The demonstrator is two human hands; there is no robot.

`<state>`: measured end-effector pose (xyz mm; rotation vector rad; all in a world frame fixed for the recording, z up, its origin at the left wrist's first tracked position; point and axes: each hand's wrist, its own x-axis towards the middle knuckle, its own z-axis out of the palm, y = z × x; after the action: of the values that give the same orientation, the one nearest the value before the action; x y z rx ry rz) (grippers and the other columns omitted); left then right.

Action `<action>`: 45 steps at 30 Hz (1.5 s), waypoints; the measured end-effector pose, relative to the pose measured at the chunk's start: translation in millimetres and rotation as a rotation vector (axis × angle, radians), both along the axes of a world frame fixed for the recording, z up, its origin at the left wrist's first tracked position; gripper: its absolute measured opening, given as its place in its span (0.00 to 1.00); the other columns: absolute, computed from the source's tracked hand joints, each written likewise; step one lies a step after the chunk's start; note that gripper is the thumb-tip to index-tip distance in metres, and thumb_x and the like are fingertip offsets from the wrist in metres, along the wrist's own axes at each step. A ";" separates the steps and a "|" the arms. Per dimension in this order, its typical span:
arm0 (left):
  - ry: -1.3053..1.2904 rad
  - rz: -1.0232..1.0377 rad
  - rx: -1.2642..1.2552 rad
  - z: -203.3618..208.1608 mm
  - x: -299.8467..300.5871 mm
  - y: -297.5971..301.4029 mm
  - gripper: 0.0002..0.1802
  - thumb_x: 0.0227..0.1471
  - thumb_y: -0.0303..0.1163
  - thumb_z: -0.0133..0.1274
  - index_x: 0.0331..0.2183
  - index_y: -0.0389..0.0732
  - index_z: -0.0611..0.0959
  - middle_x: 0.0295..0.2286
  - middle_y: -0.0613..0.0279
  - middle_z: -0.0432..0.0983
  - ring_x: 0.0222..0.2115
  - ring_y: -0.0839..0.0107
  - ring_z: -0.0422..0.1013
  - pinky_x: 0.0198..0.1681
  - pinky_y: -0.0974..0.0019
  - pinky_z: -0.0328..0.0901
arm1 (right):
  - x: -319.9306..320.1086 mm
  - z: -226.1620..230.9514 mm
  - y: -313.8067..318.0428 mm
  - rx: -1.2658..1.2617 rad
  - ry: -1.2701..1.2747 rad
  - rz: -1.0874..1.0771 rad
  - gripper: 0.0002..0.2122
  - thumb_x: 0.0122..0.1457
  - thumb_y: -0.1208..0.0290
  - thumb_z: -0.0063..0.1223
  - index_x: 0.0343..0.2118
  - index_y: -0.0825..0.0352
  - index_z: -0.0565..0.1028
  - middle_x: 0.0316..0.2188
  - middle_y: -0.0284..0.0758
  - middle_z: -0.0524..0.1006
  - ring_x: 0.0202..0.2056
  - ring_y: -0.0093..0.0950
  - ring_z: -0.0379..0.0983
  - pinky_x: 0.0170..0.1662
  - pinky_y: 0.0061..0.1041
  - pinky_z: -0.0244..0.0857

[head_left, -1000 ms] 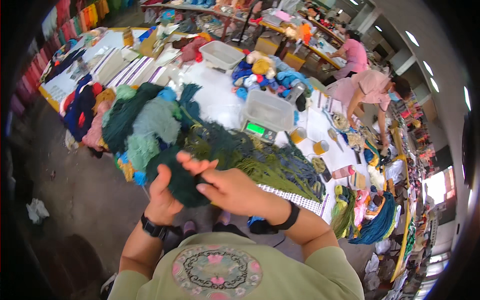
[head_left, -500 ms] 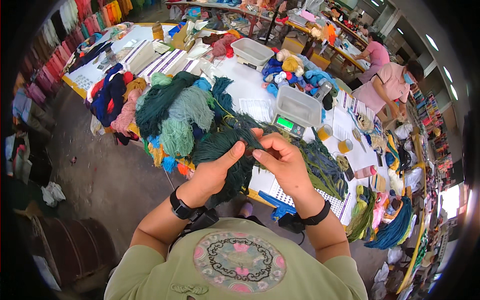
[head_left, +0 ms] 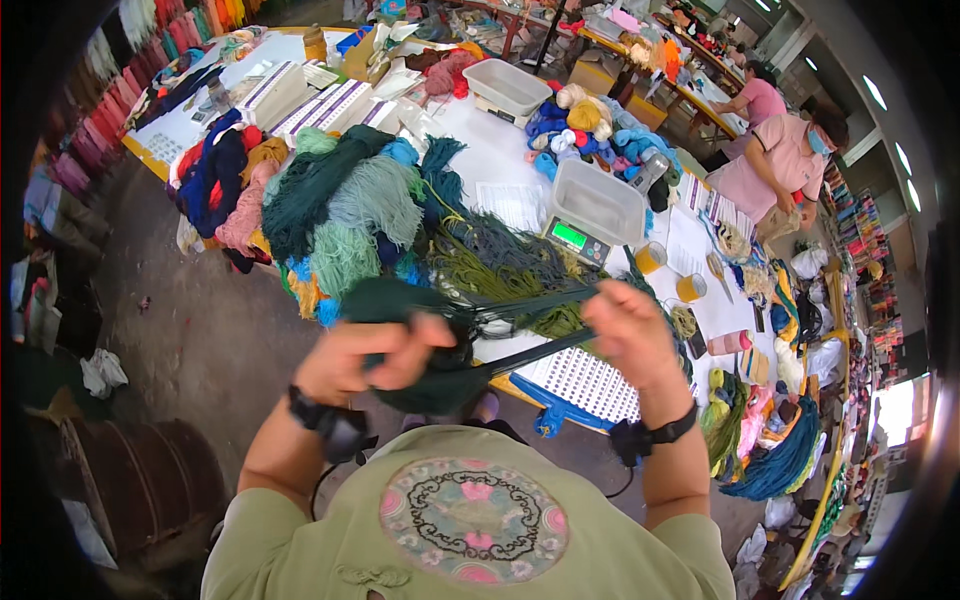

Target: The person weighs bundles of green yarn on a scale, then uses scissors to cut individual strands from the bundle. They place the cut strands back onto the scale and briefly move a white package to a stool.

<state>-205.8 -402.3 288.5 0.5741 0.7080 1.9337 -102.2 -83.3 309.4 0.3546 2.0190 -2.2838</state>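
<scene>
A dark green skein of yarn (head_left: 425,385) hangs in front of my body, above the table's near edge. My left hand (head_left: 375,350) is closed round its bulky part; motion smears the fingers. Off to the right, my right hand (head_left: 630,325) grips a thinner bunch of the strands, which stretch nearly straight between the two hands. Below them on the table lie olive and grey-green skeins (head_left: 510,270). Left of those sits a pile of dark green, pale green and mint yarn (head_left: 345,200).
A scale with a lit green display (head_left: 570,236) carries a clear plastic tub (head_left: 598,205). Two yellow jars (head_left: 690,288) stand right of it. A blue-edged card with dark dots (head_left: 585,385) lies at the near edge. Two co-workers in pink (head_left: 775,165) stand at the far right.
My hands have moved apart, the right one to the right and the left one to the left. Strands of the dark green skein now stretch between them.
</scene>
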 end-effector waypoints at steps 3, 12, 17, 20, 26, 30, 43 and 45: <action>-0.133 0.564 -0.011 -4.9 -18.7 -60.5 0.16 0.61 0.41 0.42 0.29 0.38 0.73 0.18 0.72 0.58 0.13 0.81 0.53 0.17 0.74 0.51 | 23.9 -24.0 87.3 -0.142 -0.163 -0.327 0.06 0.60 0.65 0.54 0.32 0.62 0.74 0.16 0.18 0.57 0.14 0.10 0.48 0.15 0.12 0.41; -0.220 1.182 0.033 -46.3 -94.4 -271.0 0.11 0.62 0.33 0.46 0.38 0.34 0.75 0.20 0.71 0.60 0.18 0.82 0.56 0.24 0.77 0.57 | 107.3 -141.9 342.1 0.251 -0.387 -1.117 0.12 0.54 0.65 0.57 0.17 0.54 0.66 0.11 0.20 0.58 0.08 0.16 0.47 0.11 0.20 0.37; -0.174 1.706 -0.238 -84.7 -110.2 -337.3 0.11 0.60 0.34 0.49 0.39 0.35 0.77 0.21 0.71 0.62 0.19 0.80 0.57 0.26 0.75 0.57 | 115.7 -176.1 389.4 0.491 -0.361 -1.110 0.05 0.54 0.69 0.56 0.25 0.61 0.74 0.14 0.27 0.64 0.14 0.22 0.60 0.16 0.24 0.52; -0.225 1.753 -0.321 -92.0 -98.4 -308.3 0.14 0.60 0.36 0.50 0.43 0.36 0.76 0.23 0.70 0.61 0.21 0.80 0.57 0.26 0.75 0.57 | 87.0 -157.4 364.0 0.226 -0.304 -1.020 0.04 0.56 0.67 0.53 0.30 0.60 0.73 0.15 0.25 0.65 0.13 0.21 0.56 0.15 0.21 0.50; 0.212 1.180 0.183 -22.5 -27.6 -154.2 0.27 0.62 0.34 0.47 0.59 0.37 0.63 0.48 0.57 0.70 0.28 0.79 0.61 0.37 0.76 0.64 | 9.3 -5.7 291.0 -0.122 0.293 -0.602 0.08 0.65 0.65 0.45 0.31 0.61 0.69 0.25 0.28 0.69 0.27 0.20 0.65 0.30 0.21 0.61; 0.336 1.510 -0.351 -11.2 -19.2 -83.7 0.26 0.63 0.37 0.43 0.58 0.36 0.64 0.50 0.57 0.69 0.32 0.77 0.63 0.42 0.74 0.63 | -40.8 80.5 276.1 -0.057 0.723 -0.324 0.07 0.66 0.67 0.42 0.35 0.65 0.69 0.33 0.32 0.71 0.39 0.27 0.69 0.52 0.34 0.62; 0.294 1.120 -0.391 -33.6 24.5 17.5 0.20 0.63 0.49 0.40 0.26 0.46 0.72 0.14 0.74 0.54 0.13 0.83 0.48 0.18 0.76 0.45 | -229.6 43.9 350.5 0.068 0.819 -0.286 0.06 0.60 0.72 0.49 0.38 0.67 0.71 0.34 0.42 0.76 0.41 0.36 0.74 0.50 0.33 0.66; 0.318 1.110 -0.501 -32.2 35.7 40.4 0.22 0.63 0.51 0.40 0.24 0.46 0.70 0.14 0.74 0.54 0.13 0.82 0.48 0.18 0.75 0.45 | -238.9 -30.8 343.0 1.425 0.589 -0.317 0.12 0.56 0.68 0.47 0.41 0.63 0.76 0.31 0.35 0.75 0.32 0.30 0.71 0.41 0.31 0.64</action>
<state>-170.1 -361.9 256.3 0.1410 1.9431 2.4916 -341.1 259.8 278.6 0.0062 3.7692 -0.5613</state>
